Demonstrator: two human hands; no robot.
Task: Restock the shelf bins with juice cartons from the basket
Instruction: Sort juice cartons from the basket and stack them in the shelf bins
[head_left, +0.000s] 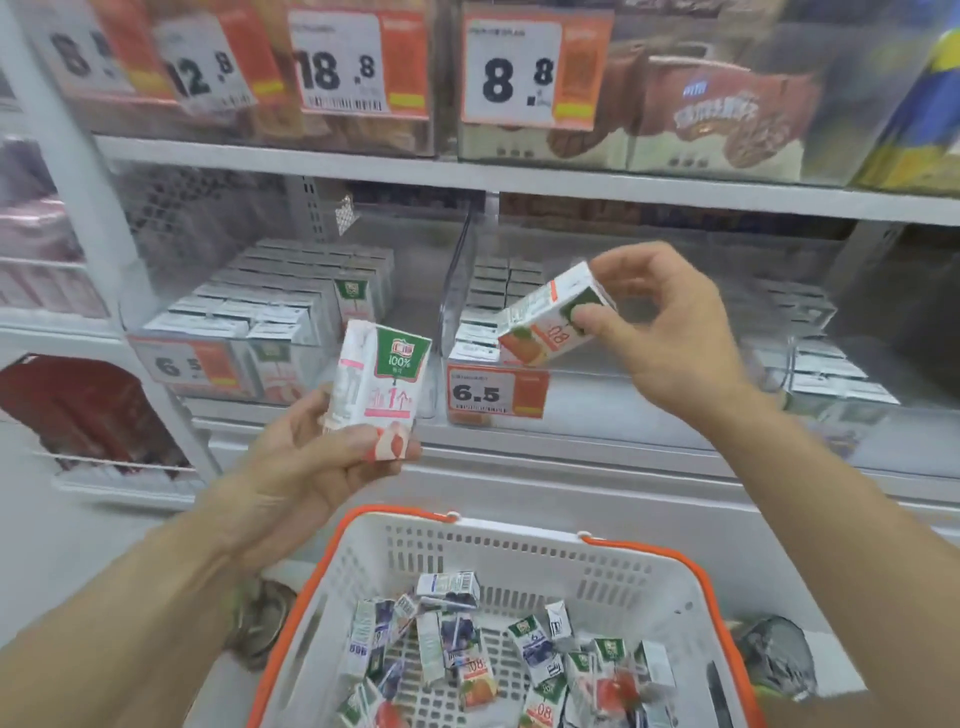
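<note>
Your left hand (311, 462) grips a pink-and-white juice carton (375, 384) upright, low before the left bin (249, 332), which is nearly full. Your right hand (670, 332) pinches an orange carton (550, 317), tilted, over the front of the middle bin (493, 358), above its 6.5 price tag (496, 392). The basket (519, 561), white with orange rim, sits below both hands; loose cartons (498, 660) cover its bottom.
</note>
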